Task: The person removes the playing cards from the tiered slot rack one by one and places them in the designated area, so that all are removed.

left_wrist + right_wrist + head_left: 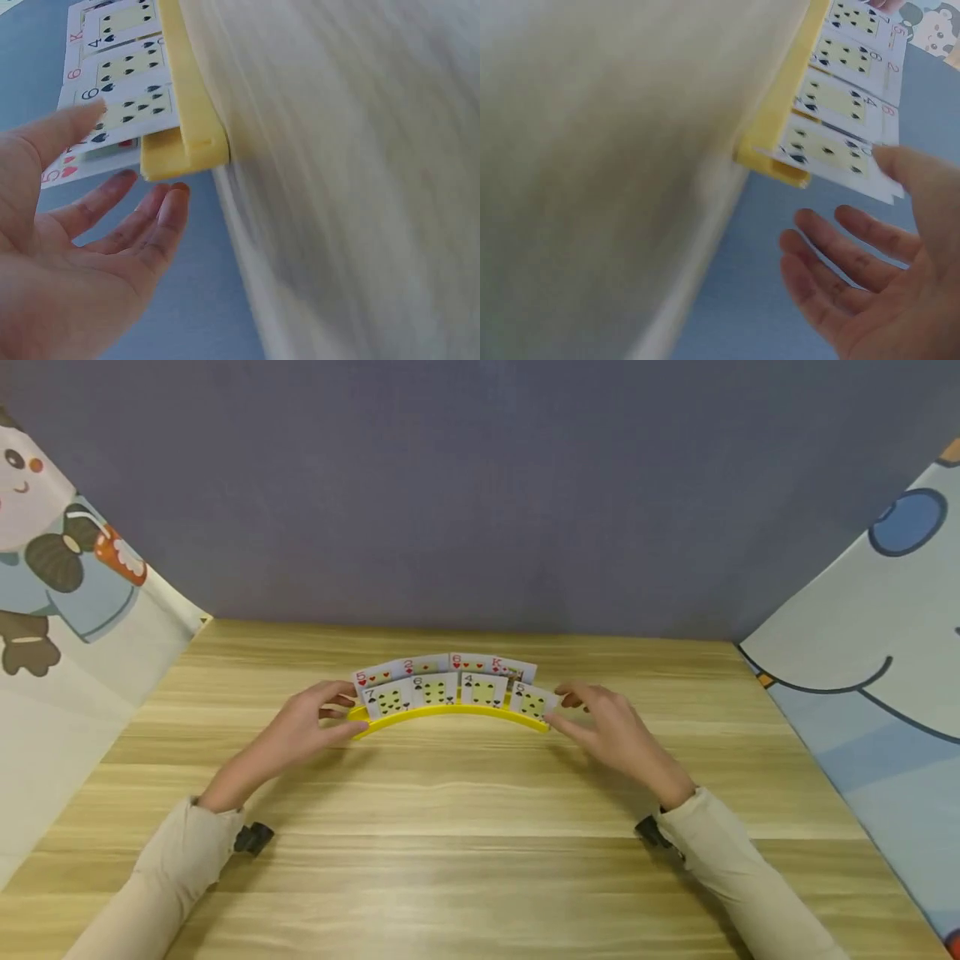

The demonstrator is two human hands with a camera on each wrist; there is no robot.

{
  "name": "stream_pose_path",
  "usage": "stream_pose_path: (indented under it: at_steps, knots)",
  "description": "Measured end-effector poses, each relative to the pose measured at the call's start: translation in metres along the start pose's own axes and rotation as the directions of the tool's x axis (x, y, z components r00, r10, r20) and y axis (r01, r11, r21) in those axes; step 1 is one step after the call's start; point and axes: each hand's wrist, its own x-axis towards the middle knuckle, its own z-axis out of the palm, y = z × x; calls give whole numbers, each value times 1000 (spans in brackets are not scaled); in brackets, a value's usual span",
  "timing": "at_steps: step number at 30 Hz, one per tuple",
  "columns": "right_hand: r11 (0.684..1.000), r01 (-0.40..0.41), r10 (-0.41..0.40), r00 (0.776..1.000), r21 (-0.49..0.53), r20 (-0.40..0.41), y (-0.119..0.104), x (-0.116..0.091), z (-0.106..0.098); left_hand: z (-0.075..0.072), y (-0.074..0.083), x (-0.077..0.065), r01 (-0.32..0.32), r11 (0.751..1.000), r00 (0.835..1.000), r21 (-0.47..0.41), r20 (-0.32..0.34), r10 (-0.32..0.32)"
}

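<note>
A curved yellow card holder (450, 710) stands on the table with playing cards in two rows. Its front row shows the seven (387, 700), six (434, 690), four (483, 690) and five of spades (533, 702). Behind them stand red cards, among them a five of hearts (371, 677) and a king (517, 669). My left hand (307, 720) is spread around the holder's left end, thumb in front of the seven, relaxed fingers below and behind. At the other end my right hand (609, 727) has its thumb at the five of spades' edge, fingers loosely bent and apart from the cards.
The wood-grain table (450, 860) runs back to a dark grey wall panel (480, 502). Cartoon-printed side panels rise at the left (75, 577) and right (885, 652). Small black wrist devices sit under both beige sleeves (172, 868).
</note>
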Motion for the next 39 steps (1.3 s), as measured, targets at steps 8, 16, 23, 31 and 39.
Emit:
stream_pose_path:
  at_steps: [8, 16, 23, 31, 39]
  knots:
    - [999, 16, -16, 1000, 35, -14, 5, -4, 7, 4, -7, 4, 67, 987, 996, -148, 64, -58]
    - [994, 54, -49, 997, 98, -53, 7, -3, 7, 9, -18, 5, 67, 991, 997, -116, 36, -63]
    - [989, 20, -11, 998, 143, -61, 2, -3, 11, 12, -26, 4, 80, 988, 997, -128, -3, -81]
    - [973, -34, 60, 992, 227, -110, -4, 0, 17, 9, -36, 0, 127, 964, 992, -235, 36, -122]
    - [975, -47, 108, 954, 216, -279, -6, 2, 14, 12, -43, 2, 142, 942, 990, -304, 47, -134]
